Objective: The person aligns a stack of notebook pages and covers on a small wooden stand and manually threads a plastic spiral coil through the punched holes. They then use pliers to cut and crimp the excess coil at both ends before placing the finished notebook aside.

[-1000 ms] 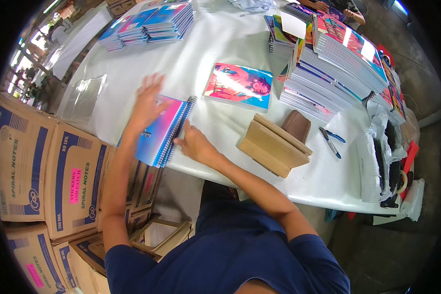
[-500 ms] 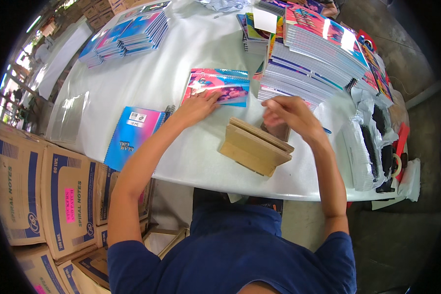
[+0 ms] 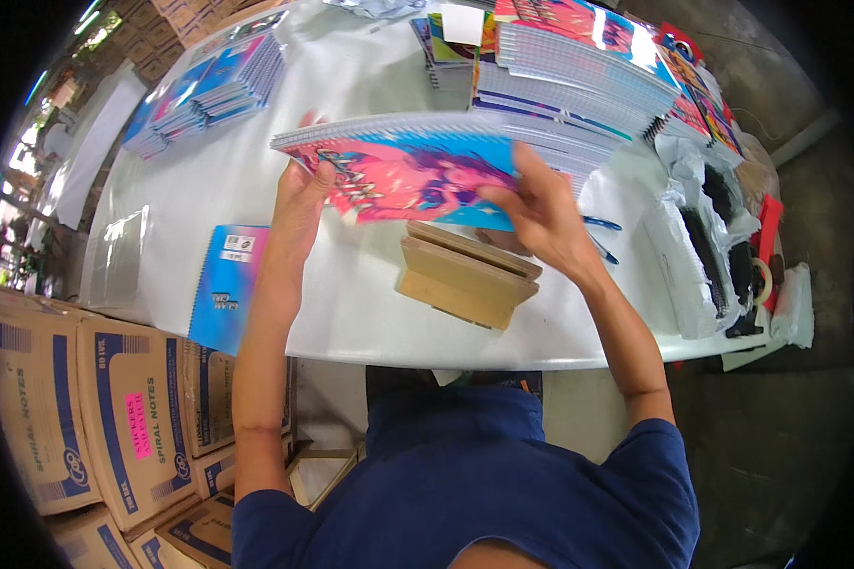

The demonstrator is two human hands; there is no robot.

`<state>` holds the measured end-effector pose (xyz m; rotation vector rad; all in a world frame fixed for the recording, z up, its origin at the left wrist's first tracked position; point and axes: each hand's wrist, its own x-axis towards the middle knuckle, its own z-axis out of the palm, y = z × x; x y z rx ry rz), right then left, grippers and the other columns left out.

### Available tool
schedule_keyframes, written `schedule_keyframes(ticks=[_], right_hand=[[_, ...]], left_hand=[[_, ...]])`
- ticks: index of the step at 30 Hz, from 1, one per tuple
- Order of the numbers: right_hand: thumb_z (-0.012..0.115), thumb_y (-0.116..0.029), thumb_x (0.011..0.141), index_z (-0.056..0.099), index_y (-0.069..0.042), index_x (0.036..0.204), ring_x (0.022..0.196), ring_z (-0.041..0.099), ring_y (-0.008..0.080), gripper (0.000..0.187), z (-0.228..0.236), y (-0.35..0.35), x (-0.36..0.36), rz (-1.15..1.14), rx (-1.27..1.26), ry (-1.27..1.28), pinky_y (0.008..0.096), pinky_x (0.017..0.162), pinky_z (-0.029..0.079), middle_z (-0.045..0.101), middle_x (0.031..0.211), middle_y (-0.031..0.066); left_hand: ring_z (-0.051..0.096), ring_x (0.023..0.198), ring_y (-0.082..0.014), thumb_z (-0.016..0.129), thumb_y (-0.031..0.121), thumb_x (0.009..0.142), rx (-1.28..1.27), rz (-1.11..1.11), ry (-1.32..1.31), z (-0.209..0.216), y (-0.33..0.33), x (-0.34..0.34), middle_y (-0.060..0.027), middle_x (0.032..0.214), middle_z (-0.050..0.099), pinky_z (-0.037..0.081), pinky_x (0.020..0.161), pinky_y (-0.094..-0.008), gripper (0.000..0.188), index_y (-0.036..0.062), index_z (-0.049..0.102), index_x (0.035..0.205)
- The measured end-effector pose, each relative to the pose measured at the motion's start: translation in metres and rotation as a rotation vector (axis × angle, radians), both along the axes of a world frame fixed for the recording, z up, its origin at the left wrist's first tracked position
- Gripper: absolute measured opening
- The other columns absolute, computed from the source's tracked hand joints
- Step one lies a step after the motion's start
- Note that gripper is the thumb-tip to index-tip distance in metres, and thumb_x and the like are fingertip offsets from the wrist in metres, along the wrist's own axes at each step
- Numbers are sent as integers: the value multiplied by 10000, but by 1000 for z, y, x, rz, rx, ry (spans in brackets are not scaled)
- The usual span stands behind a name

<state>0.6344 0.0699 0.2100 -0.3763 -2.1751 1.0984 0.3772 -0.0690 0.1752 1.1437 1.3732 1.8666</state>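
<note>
A pink and blue spiral notebook (image 3: 417, 175) is held up over the table, its coiled edge at the far side and blurred by motion. My left hand (image 3: 304, 194) is closed on its left end, thumb on the cover. At the right end my right hand (image 3: 546, 204) grips it, thumb in front. Whether more than one notebook is in my hands I cannot tell. Just below stands a folded brown cardboard piece (image 3: 470, 280) with a slot along its top. Left of my left forearm lies a blue and pink spiral notebook (image 3: 223, 284).
Tall notebook stacks (image 3: 579, 85) rise at the far right, other stacks (image 3: 209, 90) at the far left. Blue pens (image 3: 603, 225) lie right of my right hand. A torn white package of black coils (image 3: 702, 247) sits at the right edge. Cardboard boxes (image 3: 128, 417) are piled at lower left.
Both hands now hold the notebook, which has come up off the table toward me. My right hand has moved from beside the tall stack onto the notebook's right end.
</note>
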Motion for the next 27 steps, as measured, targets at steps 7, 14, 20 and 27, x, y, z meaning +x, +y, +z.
schedule_keyframes(ticks=[7,14,20,27], right_hand=[[663,60,881,652,38,1049,896,631,152,169,-43,-43,107,-248,-118,338,277,773,505,673,982,118],[740,-80,846,458,27,1273,1170,519,255,523,-94,-67,98,-281,-190,198,363,1018,394,529,1234,155],[751,-202,859,368,8,1368,1200,511,249,670,-113,-58,87,-158,-250,17,381,1049,388,513,1291,154],[609,-85,910,638,-16,1078,886,661,269,184,-45,151,209,-815,270,-121,345,806,517,666,987,181]], left_hand=[[569,1203,-202,653,399,885,26,-539,237,45,18,60,-120,1323,603,445,991,-338,606,1,542,1328],[374,1402,-273,743,475,817,50,-364,201,-22,20,70,-141,1520,387,316,1133,-406,873,37,373,1475],[324,1421,-248,855,405,717,-89,-281,-38,-95,-5,86,-149,1529,360,249,1165,-380,1092,25,233,1530],[244,1459,-273,826,524,698,-41,-147,-130,-84,-39,48,-146,1589,237,222,1176,-410,1177,69,159,1555]])
